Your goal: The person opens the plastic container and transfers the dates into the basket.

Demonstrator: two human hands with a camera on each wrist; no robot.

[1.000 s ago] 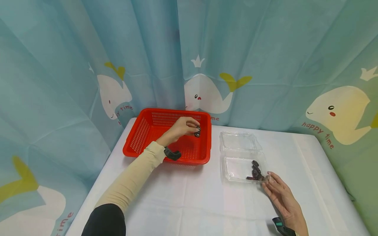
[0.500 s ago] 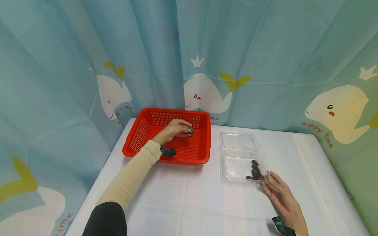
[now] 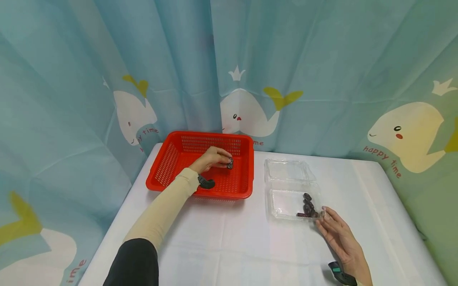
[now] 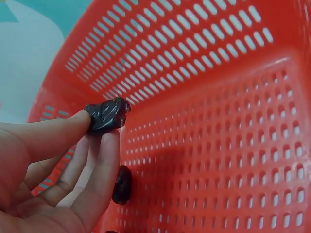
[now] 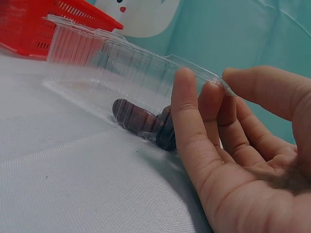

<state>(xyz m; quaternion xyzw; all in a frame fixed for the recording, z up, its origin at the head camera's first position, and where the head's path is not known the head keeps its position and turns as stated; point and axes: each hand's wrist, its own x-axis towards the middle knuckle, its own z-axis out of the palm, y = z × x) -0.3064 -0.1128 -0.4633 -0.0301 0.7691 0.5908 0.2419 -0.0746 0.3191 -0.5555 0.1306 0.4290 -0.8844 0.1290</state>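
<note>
Dates, wrinkled, light and probably sticky-soft, are lying in the clear clamshell, the right hand resting open-fingered against its corner. Farther off, the left hand is pinching one date by its ends inside the red basket.

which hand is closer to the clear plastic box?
Right. The right hand touches the clear plastic box at its near right corner; the left hand is over in the red basket, pinching a dark date.
</note>
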